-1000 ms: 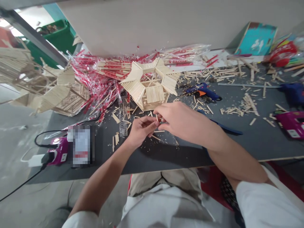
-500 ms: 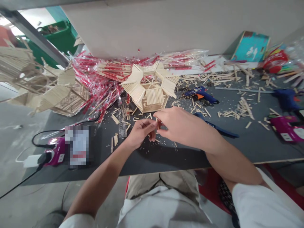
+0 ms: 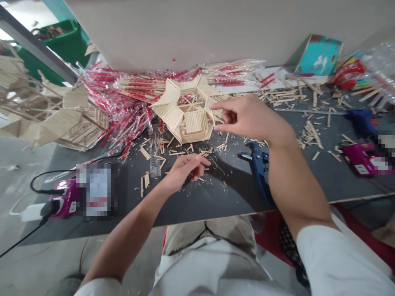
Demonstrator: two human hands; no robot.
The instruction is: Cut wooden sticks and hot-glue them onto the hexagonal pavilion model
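My left hand (image 3: 188,170) hovers low over the dark table (image 3: 222,201), thumb and index finger close together; whatever may be between them is too small to make out. My right hand (image 3: 243,117) is raised at the right side of a star-shaped wooden stick structure (image 3: 196,121), index finger and thumb apart, nothing visible between them. Under the right forearm lies a blue cutter (image 3: 258,166) with its jaws toward the left. Short stick pieces (image 3: 145,181) and crumbs are scattered around the left hand.
Red-printed plastic wrappers with sticks (image 3: 114,94) lie behind. A larger stick structure (image 3: 70,119) stands left. Purple power sockets (image 3: 66,199) and a blurred, phone-like object (image 3: 98,191) are front left. A blue glue gun (image 3: 361,121) and teal board (image 3: 319,55) are at right.
My right hand has left my left hand, moving up and right beside the star-shaped structure, with its fingers opened. The left hand stays near the same spot. The view has shifted slightly.
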